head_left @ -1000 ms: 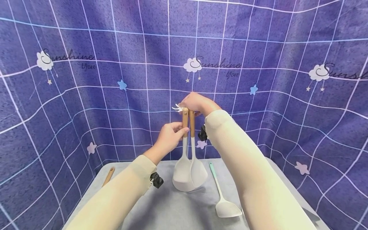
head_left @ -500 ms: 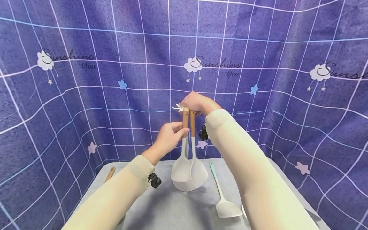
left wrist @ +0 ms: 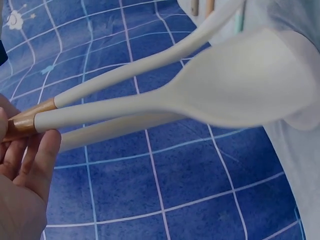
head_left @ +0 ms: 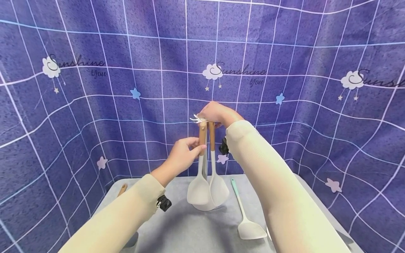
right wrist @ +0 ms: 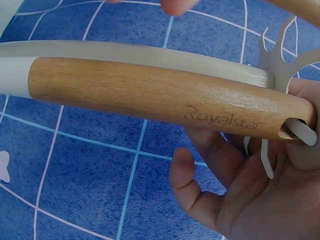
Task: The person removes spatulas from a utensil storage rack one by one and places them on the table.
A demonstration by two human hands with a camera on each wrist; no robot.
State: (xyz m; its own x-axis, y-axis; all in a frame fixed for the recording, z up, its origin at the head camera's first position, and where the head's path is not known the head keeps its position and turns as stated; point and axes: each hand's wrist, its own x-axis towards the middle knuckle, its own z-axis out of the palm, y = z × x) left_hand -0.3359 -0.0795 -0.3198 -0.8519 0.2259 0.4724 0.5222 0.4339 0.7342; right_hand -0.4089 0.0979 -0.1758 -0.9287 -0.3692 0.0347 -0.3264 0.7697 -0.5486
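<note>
My left hand pinches the wooden handle of a white-headed spatula, which hangs head down. The blade fills much of the left wrist view. At the top of a white utensil stand, my right hand grips around its hooks. A second wooden-handled utensil hangs there; in the right wrist view, a hook passes through the hole in its handle. The held spatula's handle end is close beside the hooks. Both heads partly hide the stand's round base.
A turquoise-handled spatula lies on the grey table to the right. At the left, a wooden handle shows behind my left sleeve. A purple grid-patterned curtain surrounds the table's back and sides.
My left hand has moved slightly down and left with the spatula. Its handle end now sits lower, and its blade has shifted left from the other utensil. The right hand stays in place.
</note>
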